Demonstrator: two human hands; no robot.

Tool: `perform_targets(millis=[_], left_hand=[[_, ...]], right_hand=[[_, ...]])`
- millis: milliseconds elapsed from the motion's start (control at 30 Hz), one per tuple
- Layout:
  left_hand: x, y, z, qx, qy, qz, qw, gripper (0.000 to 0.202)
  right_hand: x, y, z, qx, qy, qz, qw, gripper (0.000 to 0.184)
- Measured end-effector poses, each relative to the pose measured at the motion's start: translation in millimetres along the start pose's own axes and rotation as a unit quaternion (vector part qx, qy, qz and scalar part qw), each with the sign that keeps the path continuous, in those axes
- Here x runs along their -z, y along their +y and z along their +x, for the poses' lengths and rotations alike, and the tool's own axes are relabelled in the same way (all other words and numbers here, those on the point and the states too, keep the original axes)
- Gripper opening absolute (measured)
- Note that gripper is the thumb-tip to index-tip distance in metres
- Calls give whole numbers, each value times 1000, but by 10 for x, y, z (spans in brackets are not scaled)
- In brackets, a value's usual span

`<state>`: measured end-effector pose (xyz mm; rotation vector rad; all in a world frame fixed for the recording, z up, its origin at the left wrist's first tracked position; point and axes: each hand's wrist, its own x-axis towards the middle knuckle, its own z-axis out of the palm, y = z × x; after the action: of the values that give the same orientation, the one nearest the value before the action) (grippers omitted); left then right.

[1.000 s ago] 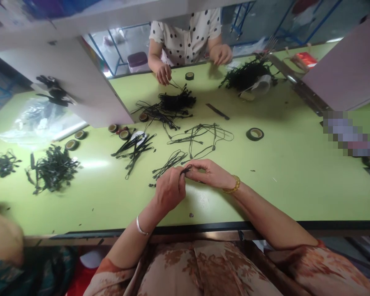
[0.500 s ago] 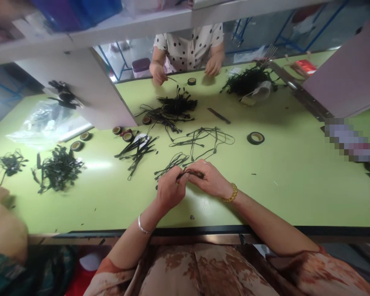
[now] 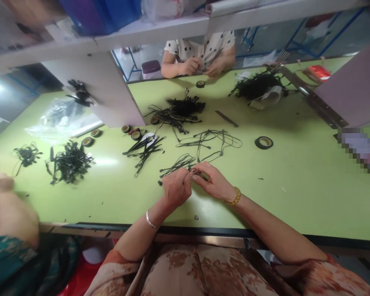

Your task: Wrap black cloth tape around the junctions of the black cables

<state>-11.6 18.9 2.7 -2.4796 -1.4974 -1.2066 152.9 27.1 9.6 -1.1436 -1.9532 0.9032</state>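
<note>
My left hand (image 3: 177, 187) and my right hand (image 3: 214, 181) meet over the green table, fingertips pinched together on a thin black cable (image 3: 204, 176). Most of that cable is hidden by my fingers. Just beyond my hands lie a small bunch of black cables (image 3: 179, 163) and a looser spread of looped cables (image 3: 223, 144). To the left is a group of short, folded black cables (image 3: 146, 153), partly over a white round piece. A roll of black tape (image 3: 264, 142) lies flat to the right.
Dark cable heaps (image 3: 72, 162) lie left, with more tape rolls (image 3: 87, 142) near the upright panel (image 3: 120, 94). A metal strip (image 3: 226, 118) lies farther back. Across the table sits a person in a dotted top (image 3: 200, 51); another person's arm (image 3: 9, 201) rests at left.
The view has shifted, so the table's contents appear farther right. My hands stay together on the cable, the fingers slightly rearranged. The person opposite has brought both hands together.
</note>
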Motion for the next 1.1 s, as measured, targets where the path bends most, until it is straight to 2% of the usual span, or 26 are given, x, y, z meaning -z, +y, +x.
perform_targets(millis=[200, 333, 567, 667, 700, 767, 800, 833, 900, 967, 1033, 1100], left_hand=[[-6, -21, -13, -39, -18, 81, 996, 33], [-6, -38, -19, -64, -5, 107, 992, 33], [35, -56, 28, -13, -27, 80, 996, 33], [25, 108, -57, -6, -27, 47, 999, 33], [21, 186, -99, -28, -39, 14, 999, 34], [25, 321, -164, -59, -101, -65, 991, 33], [34, 356, -171, -58, -122, -111, 985, 34], [48, 360, -156, -30, -146, -147, 978, 35], [87, 275, -65, 107, -168, -205, 958, 37], [130, 110, 64, 233, -161, -289, 914, 41], [164, -56, 172, 291, -172, -376, 863, 45], [184, -167, 230, 312, -202, -434, 820, 47]], right_hand=[[-142, 15, -30, 50, 74, -78, 993, 19], [-186, 5, -21, 64, 108, -151, 980, 17], [-230, -62, 1, 96, 156, -264, 947, 21], [-216, 13, 50, 64, 148, -286, 944, 18], [-192, 56, 72, 37, 140, -294, 945, 16], [-121, 139, 106, -32, 139, -309, 940, 15], [-83, 166, 112, -43, 123, -310, 942, 16], [-53, 177, 109, -38, 106, -312, 943, 16], [-41, 154, 80, -22, 88, -326, 941, 18], [-105, 101, 37, 9, 48, -352, 935, 16], [-214, 64, 2, 22, 8, -373, 928, 27], [-306, 58, -16, 27, -29, -373, 927, 31]])
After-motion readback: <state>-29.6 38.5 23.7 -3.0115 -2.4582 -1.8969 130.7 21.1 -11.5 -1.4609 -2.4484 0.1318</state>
